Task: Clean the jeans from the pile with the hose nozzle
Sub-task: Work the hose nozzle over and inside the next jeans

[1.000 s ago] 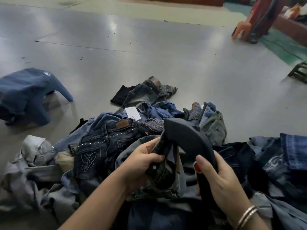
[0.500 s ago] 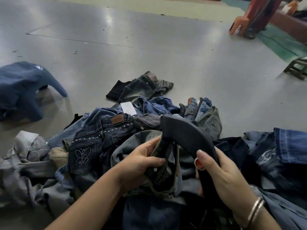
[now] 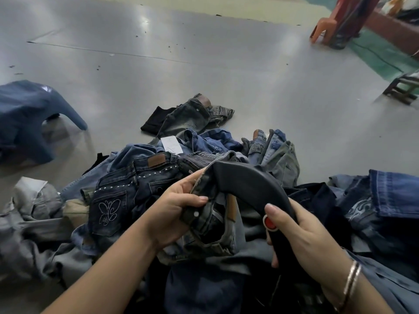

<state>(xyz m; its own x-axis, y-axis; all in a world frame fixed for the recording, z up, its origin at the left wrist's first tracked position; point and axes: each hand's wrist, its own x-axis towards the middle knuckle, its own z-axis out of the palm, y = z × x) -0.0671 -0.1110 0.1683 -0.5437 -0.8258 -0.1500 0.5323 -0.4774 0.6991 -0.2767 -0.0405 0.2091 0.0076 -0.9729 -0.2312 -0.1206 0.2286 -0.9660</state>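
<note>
Now the left hand (image 3: 179,214) grips the waistband of a pair of grey washed jeans (image 3: 210,225), with the thumb on top near a metal button (image 3: 196,214) and the fingers curled under the fabric. The right hand (image 3: 303,236) is closed around the handle of the hose nozzle (image 3: 249,184), a dark curved tool with a red button (image 3: 269,222) on its side; the thumb lies just above this button (touching it or not, I cannot tell). The front end of the nozzle bends over to the left and goes into the opened waist of the held jeans, so its tip is hidden by the denim. On the right wrist sit two thin bracelets (image 3: 350,282).

Both hands are above the pile of jeans (image 3: 283,155), which spreads across the lower half of the view on a grey shiny floor (image 3: 204,71). Just left of the held pair lies a dark pair with a stitched butterfly pocket (image 3: 108,211) and a row of studs along the waistband. A white paper tag (image 3: 171,143) shows near the far edge of the pile, and beyond it a grey pair (image 3: 192,114) lies alone. Well apart on the left stands a blue plastic stool (image 3: 29,118). Far at the upper right is an orange plastic stool (image 3: 324,28).
</note>
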